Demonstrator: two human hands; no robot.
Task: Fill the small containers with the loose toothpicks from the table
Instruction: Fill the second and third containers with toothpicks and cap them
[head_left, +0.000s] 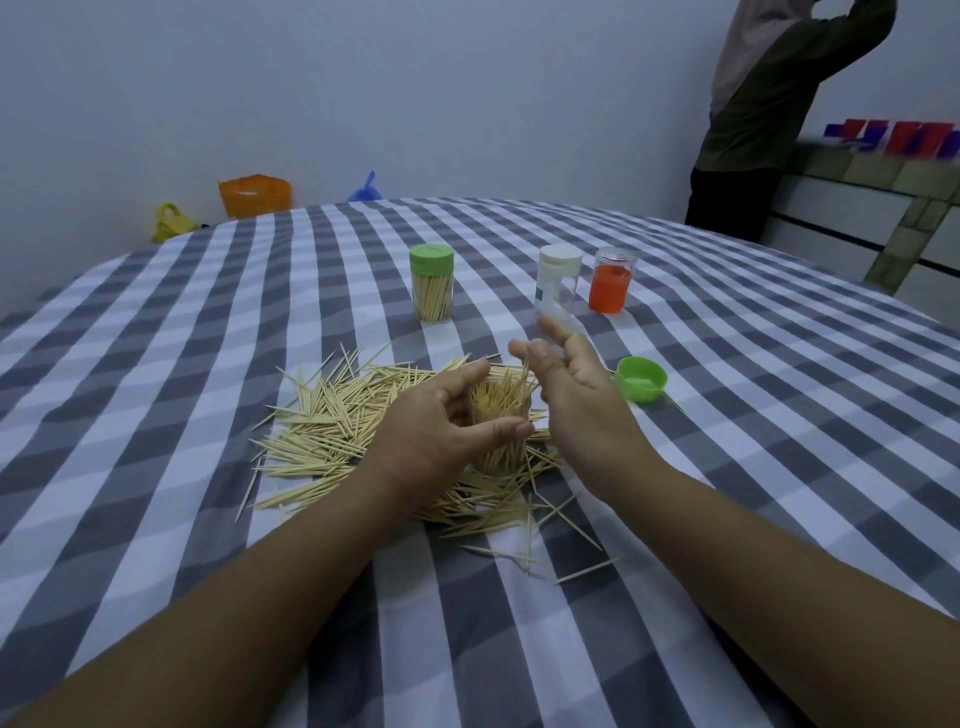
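A clear open container (500, 431), nearly full of upright toothpicks, stands in the middle of a heap of loose toothpicks (332, 415) on the checked tablecloth. My left hand (436, 426) curls round the container, thumb across its front. My right hand (566, 384) hovers just to its right, fingers relaxed and spread, with its thumb near the toothpick tips. Its green lid (641, 378) lies upturned to the right. Farther back stand a filled container with a green lid (432, 283), an empty one with a white lid (558, 283) and an upside-down one with an orange lid (611, 283).
The grey-and-white checked cloth (779, 415) covers the whole table. Stray toothpicks (587, 569) lie nearer to me. Beyond the far edge sit orange, yellow and blue bags (254, 195). A person (753, 119) stands at the back right by a tiled counter.
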